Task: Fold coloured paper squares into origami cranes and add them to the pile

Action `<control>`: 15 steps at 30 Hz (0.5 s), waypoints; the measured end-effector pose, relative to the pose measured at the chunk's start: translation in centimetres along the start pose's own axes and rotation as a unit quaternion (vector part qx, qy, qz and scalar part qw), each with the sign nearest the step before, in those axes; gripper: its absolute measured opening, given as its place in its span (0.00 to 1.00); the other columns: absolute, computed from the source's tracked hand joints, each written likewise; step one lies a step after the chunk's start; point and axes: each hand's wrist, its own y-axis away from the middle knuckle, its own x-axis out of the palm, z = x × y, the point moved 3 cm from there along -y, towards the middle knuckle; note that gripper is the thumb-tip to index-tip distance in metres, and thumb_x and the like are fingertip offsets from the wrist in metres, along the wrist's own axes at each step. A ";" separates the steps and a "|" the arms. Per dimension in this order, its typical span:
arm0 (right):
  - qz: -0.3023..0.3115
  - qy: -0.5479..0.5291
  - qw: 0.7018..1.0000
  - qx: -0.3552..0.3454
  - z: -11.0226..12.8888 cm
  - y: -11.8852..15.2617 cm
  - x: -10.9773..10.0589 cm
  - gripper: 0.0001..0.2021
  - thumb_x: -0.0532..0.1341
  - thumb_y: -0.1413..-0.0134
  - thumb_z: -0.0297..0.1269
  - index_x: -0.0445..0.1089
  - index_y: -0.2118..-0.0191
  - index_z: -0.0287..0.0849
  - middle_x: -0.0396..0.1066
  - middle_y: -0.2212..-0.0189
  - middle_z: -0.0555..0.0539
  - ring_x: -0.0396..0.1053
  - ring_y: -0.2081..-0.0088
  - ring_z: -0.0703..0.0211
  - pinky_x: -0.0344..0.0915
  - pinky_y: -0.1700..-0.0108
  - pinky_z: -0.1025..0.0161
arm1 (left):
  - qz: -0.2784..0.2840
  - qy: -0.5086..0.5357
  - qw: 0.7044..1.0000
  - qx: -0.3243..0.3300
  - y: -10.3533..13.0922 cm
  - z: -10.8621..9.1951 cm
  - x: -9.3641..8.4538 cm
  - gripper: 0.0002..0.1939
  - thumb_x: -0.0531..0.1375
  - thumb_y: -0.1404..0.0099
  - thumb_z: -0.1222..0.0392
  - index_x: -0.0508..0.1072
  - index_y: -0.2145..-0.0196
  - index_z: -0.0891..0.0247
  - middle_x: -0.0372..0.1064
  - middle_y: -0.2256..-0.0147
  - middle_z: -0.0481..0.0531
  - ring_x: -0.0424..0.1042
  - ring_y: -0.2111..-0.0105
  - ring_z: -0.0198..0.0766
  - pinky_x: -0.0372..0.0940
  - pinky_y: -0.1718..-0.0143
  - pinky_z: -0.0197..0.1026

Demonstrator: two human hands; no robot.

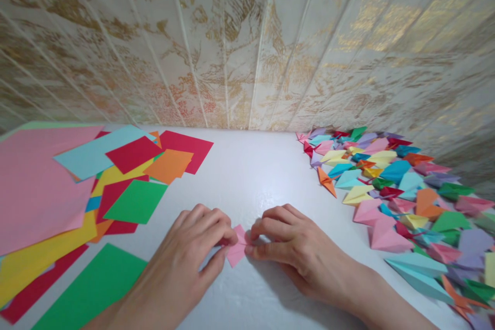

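The pink paper (236, 257) lies on the white table (251, 180), small and turned so that its corners point roughly away and back, with the left hand (195, 240) and the right hand (303, 250) meeting over it from either side. The left thumb and forefinger are clamped on its left part, the other fingers curled close together above; the right thumb and forefinger come together on its right corner, the rest bent loosely inward. How much paper sits under the fingertips cannot be told, since they cover it. It should weigh next to nothing, so grip strength hardly matters; the care goes into not shifting it. It looks thin but crisp, likely to take a sharp crease and to keep a wrong one too, and a hard tug could crumple or tear a narrow corner. The best hold is a light pinch at opposite edges, tips only, with the flat of a finger to press along a fold. Dry fingertips should grip it well enough, though the smooth table may let it skate if pushed from one side. To the left of the pink paper are the loose sheets (139, 201), flat and overlapping, with a green sheet (95, 289) nearer the left forearm; to its right spread the folded shapes (386, 234), whose thin points and raised wings look easy for a sleeve or wrist to crush
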 end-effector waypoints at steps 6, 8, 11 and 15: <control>-0.003 0.038 0.999 -0.021 0.6 -0.2 1.0 0.15 0.57 0.40 0.25 0.69 0.50 0.47 0.72 0.59 0.47 0.65 0.57 0.55 0.57 0.55 0.56 | 0.003 -0.007 1.000 -0.012 -0.2 -0.2 -0.1 0.10 0.53 0.38 0.72 0.67 0.66 0.57 0.69 0.65 0.46 0.64 0.62 0.41 0.56 0.62 0.43; -0.011 0.048 0.999 -0.014 0.8 -0.4 1.6 0.14 0.58 0.39 0.27 0.69 0.50 0.47 0.70 0.60 0.47 0.63 0.58 0.55 0.56 0.55 0.57 | 0.006 -0.009 1.000 -0.018 -0.2 -0.2 0.0 0.09 0.53 0.38 0.72 0.66 0.67 0.58 0.69 0.65 0.46 0.64 0.62 0.41 0.56 0.62 0.43; -0.020 0.054 0.998 0.010 1.0 -0.5 2.0 0.12 0.59 0.40 0.26 0.70 0.53 0.48 0.69 0.59 0.47 0.62 0.58 0.56 0.56 0.55 0.58 | 0.006 -0.008 1.000 -0.019 -0.3 -0.1 0.0 0.09 0.53 0.38 0.72 0.66 0.67 0.58 0.68 0.65 0.46 0.64 0.62 0.41 0.56 0.62 0.43; -0.038 0.062 0.997 0.026 0.7 -0.1 1.3 0.10 0.59 0.44 0.23 0.72 0.62 0.46 0.69 0.63 0.48 0.61 0.60 0.56 0.56 0.58 0.58 | -0.005 -0.010 1.000 -0.016 -0.2 0.0 0.1 0.09 0.52 0.38 0.71 0.67 0.66 0.57 0.69 0.65 0.47 0.65 0.62 0.42 0.57 0.62 0.43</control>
